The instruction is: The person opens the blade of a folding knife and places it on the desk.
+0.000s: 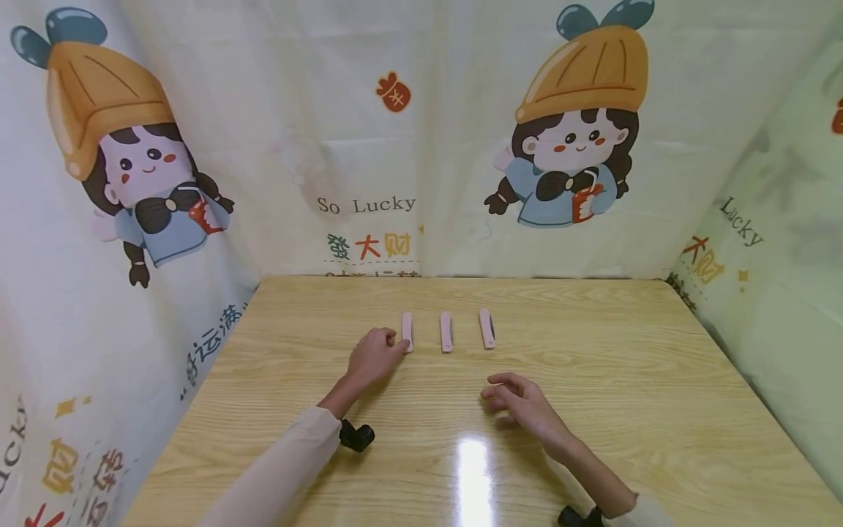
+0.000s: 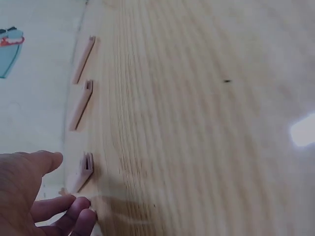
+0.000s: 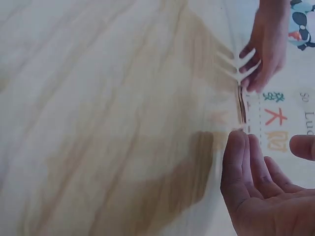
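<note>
Three slim pink folding knives, by their look, lie in a row on the wooden table: a left one, a middle one and a right one with a dark strip along its side. My left hand is at the left knife, its thumb by the near end. In the left wrist view the thumb and fingers are apart beside that nearest knife; contact is hard to tell. Nearer me, below the right knife, my right hand hovers over the table with loosely bent fingers and holds nothing.
The wooden table reaches back to a printed cloth that hangs behind it and along both sides. A bright light reflection lies on the tabletop near the front.
</note>
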Available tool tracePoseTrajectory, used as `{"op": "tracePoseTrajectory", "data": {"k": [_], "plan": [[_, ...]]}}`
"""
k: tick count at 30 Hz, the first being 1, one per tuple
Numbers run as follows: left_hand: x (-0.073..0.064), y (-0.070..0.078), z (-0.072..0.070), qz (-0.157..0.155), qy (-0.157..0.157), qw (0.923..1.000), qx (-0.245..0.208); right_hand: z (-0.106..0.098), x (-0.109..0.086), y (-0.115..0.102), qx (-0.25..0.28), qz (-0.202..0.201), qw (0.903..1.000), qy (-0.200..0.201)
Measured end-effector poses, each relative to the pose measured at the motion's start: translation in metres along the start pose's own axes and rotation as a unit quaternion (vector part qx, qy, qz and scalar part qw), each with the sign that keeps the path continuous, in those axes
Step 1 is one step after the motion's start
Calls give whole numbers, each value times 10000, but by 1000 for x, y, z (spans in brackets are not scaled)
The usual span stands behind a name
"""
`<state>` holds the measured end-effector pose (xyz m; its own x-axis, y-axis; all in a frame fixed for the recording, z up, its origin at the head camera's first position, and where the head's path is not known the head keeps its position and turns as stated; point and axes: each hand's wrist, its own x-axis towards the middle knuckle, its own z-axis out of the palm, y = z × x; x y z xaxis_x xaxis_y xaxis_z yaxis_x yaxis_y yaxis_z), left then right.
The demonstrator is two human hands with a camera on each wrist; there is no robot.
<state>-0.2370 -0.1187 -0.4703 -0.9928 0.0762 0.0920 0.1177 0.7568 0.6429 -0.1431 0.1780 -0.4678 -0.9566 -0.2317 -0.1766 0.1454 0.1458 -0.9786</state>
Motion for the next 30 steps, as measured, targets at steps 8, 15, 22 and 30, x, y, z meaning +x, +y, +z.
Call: {"op": "tracePoseTrajectory", "data": {"k": [8,15,22,30], "plan": [[17,11,15,-750,514,9954,314,11,0,6,-612,-375,9959,-549],[24,13,30,-814,879,9889,877,15,1,7,-870,-491,9926,-690],[24,13,30,-765,908,9872,1061,15,0,8,-808,-429,9916,-917],[23,9,24,-524,1013,9923,474,18,-1,9,-733,-283,9919,-997]]}}
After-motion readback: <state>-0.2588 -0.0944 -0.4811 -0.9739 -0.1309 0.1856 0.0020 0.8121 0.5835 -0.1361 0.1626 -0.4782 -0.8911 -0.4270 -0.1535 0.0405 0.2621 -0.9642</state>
